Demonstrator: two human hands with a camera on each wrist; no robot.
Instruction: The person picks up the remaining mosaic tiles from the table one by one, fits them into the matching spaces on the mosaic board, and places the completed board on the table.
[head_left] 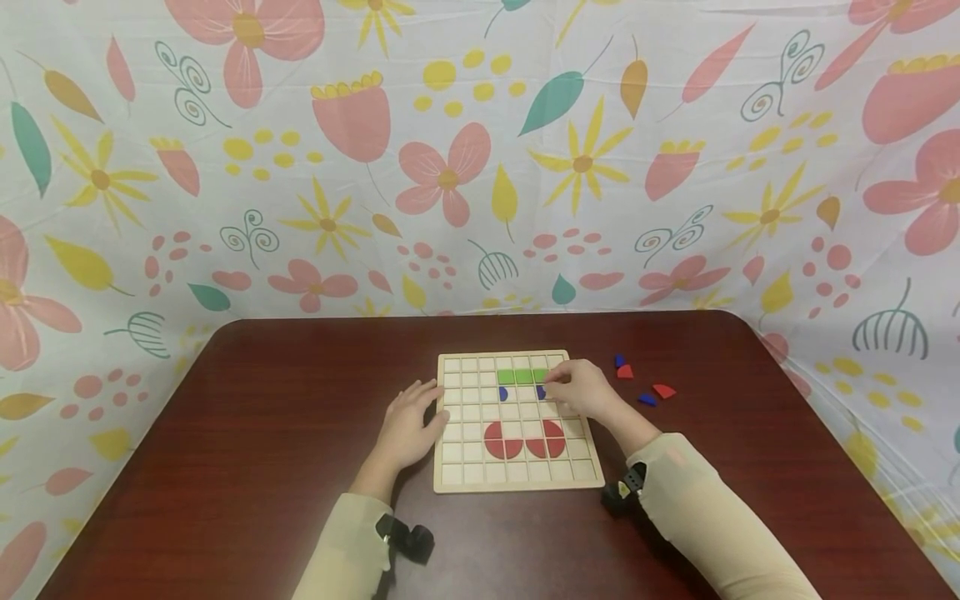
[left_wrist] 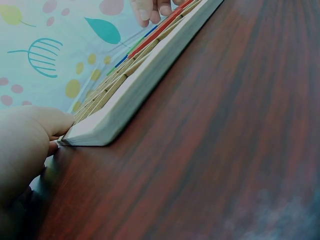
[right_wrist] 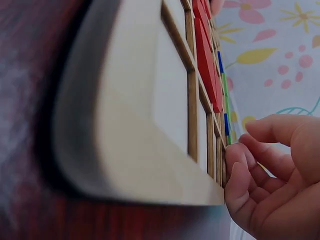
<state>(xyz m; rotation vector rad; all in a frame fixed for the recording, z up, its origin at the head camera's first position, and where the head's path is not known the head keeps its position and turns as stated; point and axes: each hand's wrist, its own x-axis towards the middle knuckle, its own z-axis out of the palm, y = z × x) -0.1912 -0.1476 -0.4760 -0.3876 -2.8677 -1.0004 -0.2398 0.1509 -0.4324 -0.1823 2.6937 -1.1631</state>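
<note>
A square wooden grid board (head_left: pixel 472 481) lies on the table, several coloured pieces in its cells. Along an upper row run green squares (head_left: pixel 524 377). Below them sit a blue rounded piece (head_left: pixel 503 393) and a second blue piece (head_left: pixel 541 392), partly covered by my right hand (head_left: pixel 587 390). That hand's thumb and fingertips are right at the second blue piece; in the right wrist view its other fingers (right_wrist: pixel 239 187) are bent beside the board's edge. Red quarter-round pieces (head_left: pixel 503 442) form two groups lower down. My left hand (head_left: pixel 407 425) rests its fingertips and thumb on the board's left edge.
Right of the board lie loose pieces: a blue one (head_left: pixel 619 360) against a red one (head_left: pixel 626 372), another red piece (head_left: pixel 663 391) and another blue piece (head_left: pixel 647 400). A flowered cloth (head_left: pixel 480 167) hangs behind the dark wooden table (head_left: pixel 300 350).
</note>
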